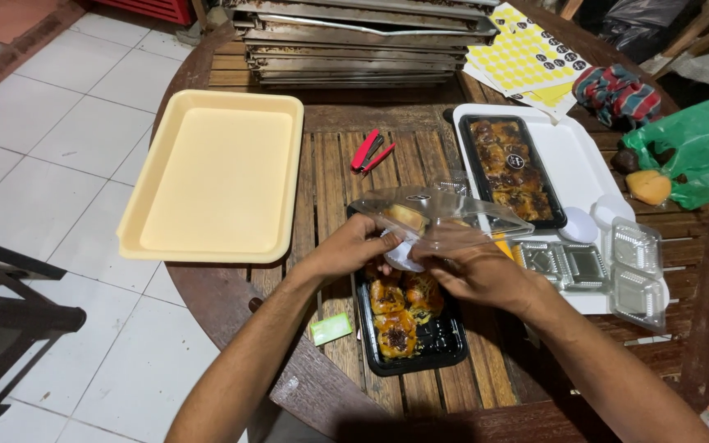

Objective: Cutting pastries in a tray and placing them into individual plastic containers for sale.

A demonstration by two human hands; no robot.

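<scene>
Holding a clear lid (445,215) over a black tray (420,340) of glazed pastries (400,308), both hands meeting at the lid's near edge. Left hand (354,246) curling closed on the lid's left near corner, right hand (473,271) closing on the right near side, fingertips (420,256) pressing together at a small white disc (404,258) just under the lid. Lying directly beneath and nearer than the fingers, the tray; running its long axis away from the body, roughly in line with the forearms. Tilting up beyond the fingers, the lid's far edge, not yet seated. Sitting equally close, both hands. Resting farther right past the fingers, a second filled tray (514,168) on a white board (576,156), beside small clear cups (638,246). Lying left of the fingers, a cream tray (215,176); beyond them, a red stapler (371,151).
</scene>
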